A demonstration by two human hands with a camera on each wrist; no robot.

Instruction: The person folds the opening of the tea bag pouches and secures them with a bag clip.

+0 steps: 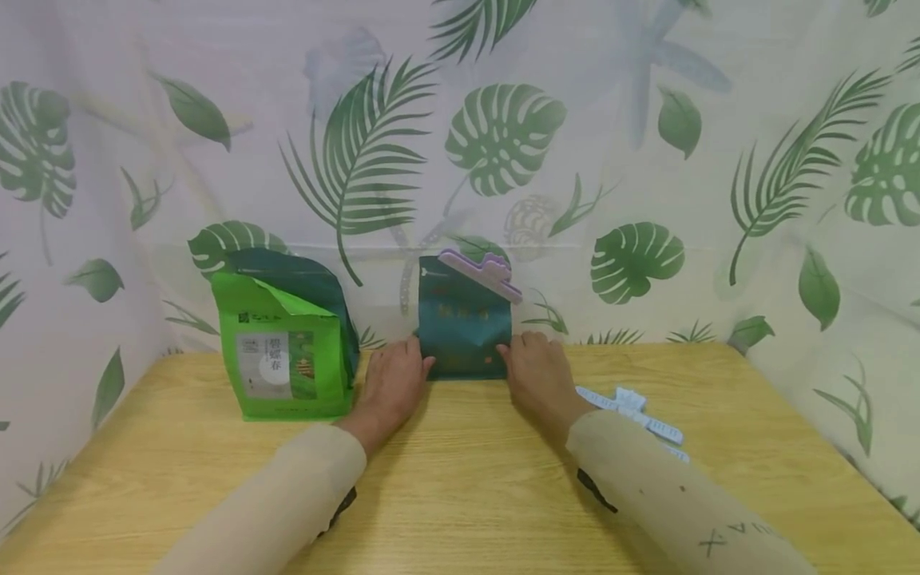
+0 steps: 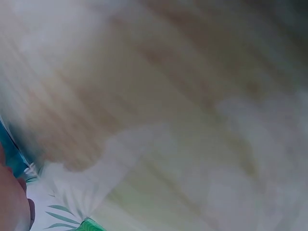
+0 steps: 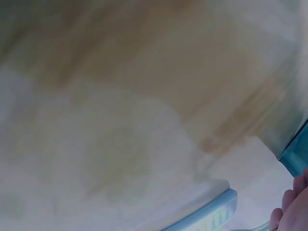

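Sleeves: a beige left sleeve [image 1: 273,495] and a beige right sleeve [image 1: 661,487], the right one carrying dark marks, reach in from the near side, each with a dark strap showing beneath it near the wrist.
Tabletop: a pale yellow wood-grain table [image 1: 446,487] runs beneath both arms.
Blue clip: a long, light-blue plastic sealing clip [image 1: 632,414] lies on the wood by the right sleeve; another light-blue strip shows just nearer, partly hidden by that sleeve.
Left hand [image 1: 391,379]: grips the lower left edge of an upright, dark teal pouch with faint gold lettering [image 1: 463,343], thumb at the front, the other fingers at the side and partly hidden.
Right hand [image 1: 539,375]: grips the opposite lower edge likewise, thumb at the front.
Green bag: a bright green bag with a grey printed label [image 1: 269,363] stands left of the left hand, its top slanting.
Teal pouch: stands between the hands at the far part of the table.
Lilac clip: a lilac plastic clip with a wavy-edged grip [image 1: 480,275] sits aslant across the pouch's upper right corner.
Dark bag: a dark green bag [image 1: 305,267] stands behind the bright one, mostly covered.
Backdrop: a white cloth printed with green leaves [image 1: 568,48] hangs behind everything.
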